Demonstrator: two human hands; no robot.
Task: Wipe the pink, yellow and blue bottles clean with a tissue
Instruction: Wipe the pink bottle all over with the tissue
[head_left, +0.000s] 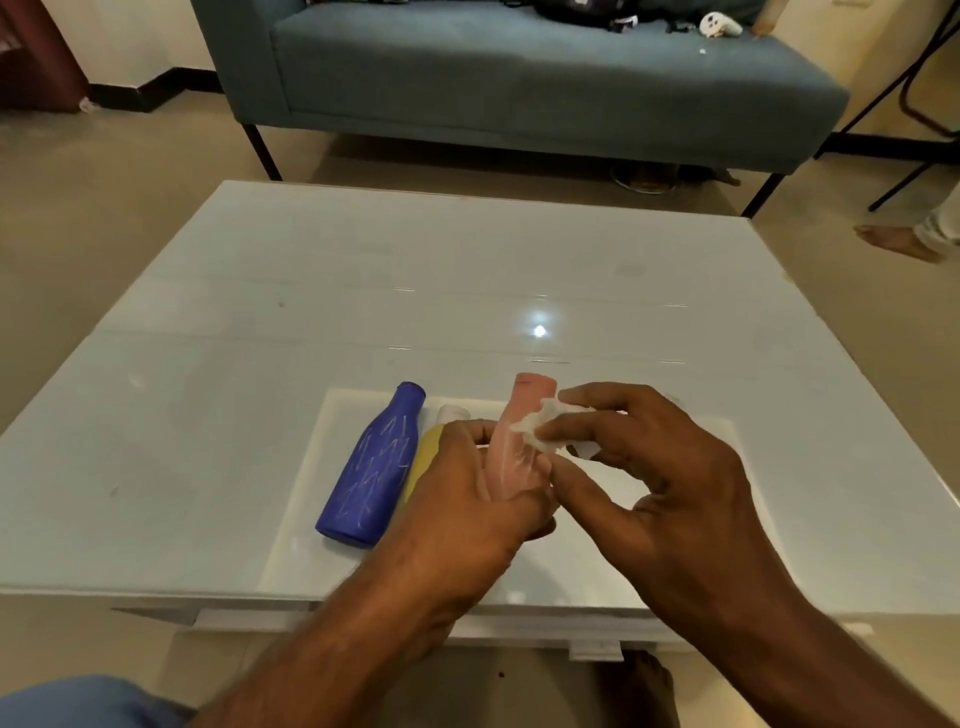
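Above the tray (649, 561), left hand (467, 499) grips pink bottle (511, 447), right hand (654, 467) pinching tissue (540, 428)

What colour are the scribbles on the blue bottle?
White, chalky-looking zigzag lines run along the side of the blue bottle; the head view shows them.

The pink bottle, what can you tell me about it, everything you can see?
The pink bottle is salmon pink with a matte, plastic-looking skin and a flat, open-looking top, no cap visible. White scribbled marks streak its lower body. It is tilted, top pointing away from the person. The left hand grips its lower half, hiding the base. The right hand presses a crumpled white tissue against its upper side. It sits over a white tray, right of the yellow bottle.
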